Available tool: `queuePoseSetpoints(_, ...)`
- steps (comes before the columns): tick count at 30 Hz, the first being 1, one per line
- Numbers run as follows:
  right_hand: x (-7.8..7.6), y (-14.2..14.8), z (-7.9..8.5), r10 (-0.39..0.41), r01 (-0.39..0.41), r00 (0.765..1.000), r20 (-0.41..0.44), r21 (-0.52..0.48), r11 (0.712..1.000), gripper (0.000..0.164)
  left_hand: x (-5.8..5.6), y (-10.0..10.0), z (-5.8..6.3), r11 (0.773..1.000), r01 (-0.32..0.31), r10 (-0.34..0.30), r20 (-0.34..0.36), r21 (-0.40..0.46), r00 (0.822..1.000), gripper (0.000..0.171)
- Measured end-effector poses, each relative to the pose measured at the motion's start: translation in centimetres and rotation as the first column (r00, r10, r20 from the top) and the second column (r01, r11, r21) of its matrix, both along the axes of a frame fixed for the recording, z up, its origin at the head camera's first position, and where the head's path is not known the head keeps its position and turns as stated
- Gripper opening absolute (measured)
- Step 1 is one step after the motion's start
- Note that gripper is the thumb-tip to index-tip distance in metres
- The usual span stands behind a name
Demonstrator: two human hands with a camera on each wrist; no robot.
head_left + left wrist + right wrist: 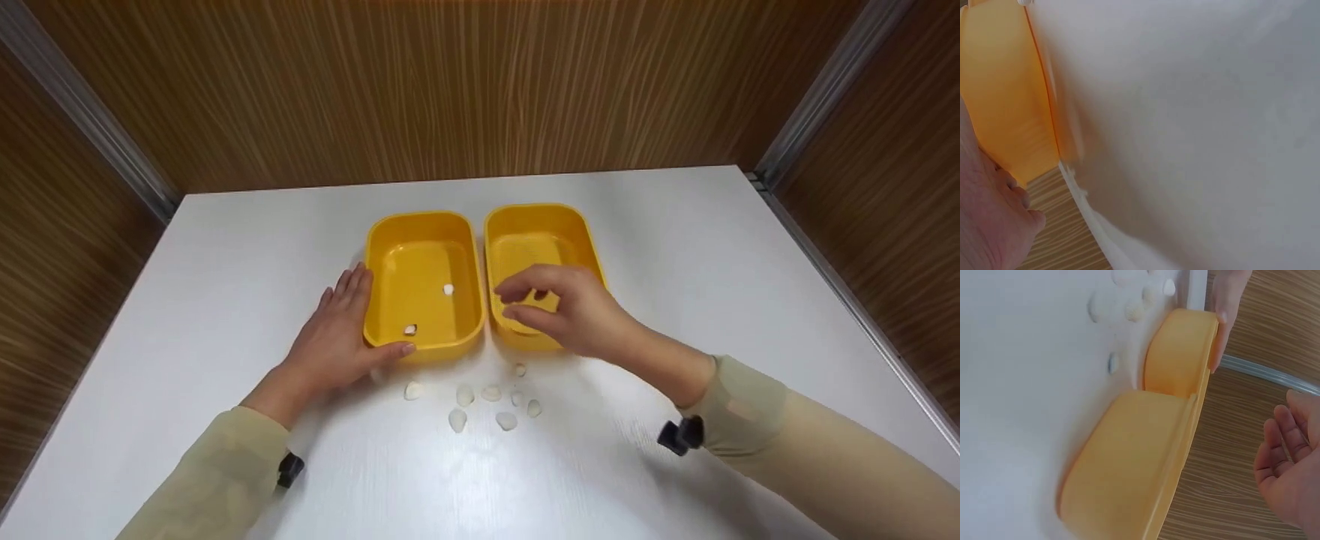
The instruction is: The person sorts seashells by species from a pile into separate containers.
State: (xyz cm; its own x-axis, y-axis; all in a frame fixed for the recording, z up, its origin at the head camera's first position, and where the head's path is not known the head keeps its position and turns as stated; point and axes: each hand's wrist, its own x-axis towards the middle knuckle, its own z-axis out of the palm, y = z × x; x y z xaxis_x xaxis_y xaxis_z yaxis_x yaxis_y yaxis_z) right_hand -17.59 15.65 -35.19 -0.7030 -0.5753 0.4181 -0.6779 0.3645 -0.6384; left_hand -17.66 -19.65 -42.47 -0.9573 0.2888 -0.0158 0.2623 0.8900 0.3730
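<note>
In the head view, side by side on a white bench [697, 262]: two yellow plastic bins with rounded corners, the left bin [420, 270] and the right bin [536, 244]. Scattered on the bench at the near side, eight loose shells [506, 421], small, whitish and roughly oval. Inside the left bin, well apart, two brighter shells [448, 289], one dark at the edge. Along the left bin's outer wall, the left hand [334, 341], fingers extended and unclenched, thumb across the near rim. Over the near end of the right bin, the right hand [581, 311], released, fingers bent, with a gap between thumb and forefinger.

In the left wrist view, at lower left, the left hand beside a yellow bin wall; exact contact hidden.

In the right wrist view, fingers loosely curled; past the bins, cream-white, domed shells clustered on the bench.
</note>
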Motion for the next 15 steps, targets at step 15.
queuePoseSetpoints(15,4.0,4.1,-4.7,0.073,-0.077,0.983,0.171,0.018,0.997,0.015,0.0,0.0,0.0,1.0,0.006,-0.006,-0.014,0.011,1.0,0.128)
